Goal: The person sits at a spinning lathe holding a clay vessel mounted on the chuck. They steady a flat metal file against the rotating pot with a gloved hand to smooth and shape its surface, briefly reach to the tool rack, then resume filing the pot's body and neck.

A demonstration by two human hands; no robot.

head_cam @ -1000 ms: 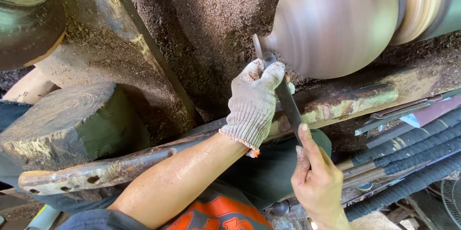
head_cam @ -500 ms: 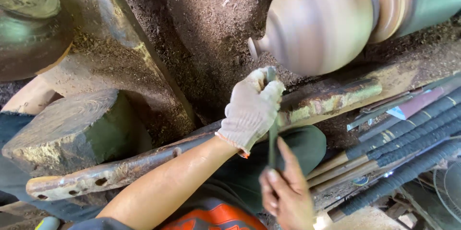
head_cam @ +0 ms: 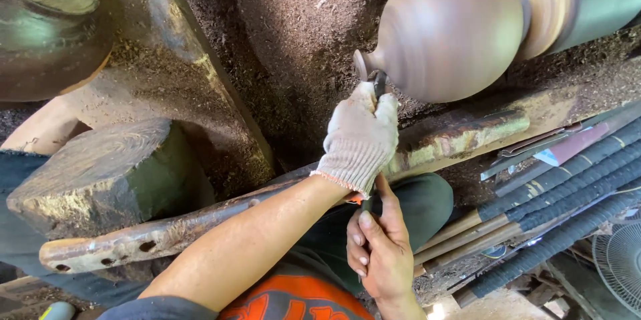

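Note:
A brown wooden vase [head_cam: 454, 26] blurs with spin on a lathe at the upper right, its narrow neck pointing left. My left hand [head_cam: 357, 143], in a white knit glove, grips a dark metal turning tool [head_cam: 379, 83] near its tip. The tip sits just below the vase's neck. My right hand [head_cam: 382, 253], bare, holds the lower end of the same tool directly under the gloved hand. The tool's middle is hidden by the glove. The gloved hand rests by a worn wooden rest bar [head_cam: 461, 136].
Several long tools with black wrapped handles [head_cam: 567, 173] lie at the right. A wooden block [head_cam: 107, 173] and a rusty bar with holes [head_cam: 133, 243] sit at the left. A round dark vessel [head_cam: 47, 26] is at top left, a fan grille [head_cam: 617, 260] at bottom right. Sawdust covers the ground.
My right hand has slid left, under the gloved hand, swinging the tool from slanted to nearly upright. The tool's tip has stayed by the vase's neck.

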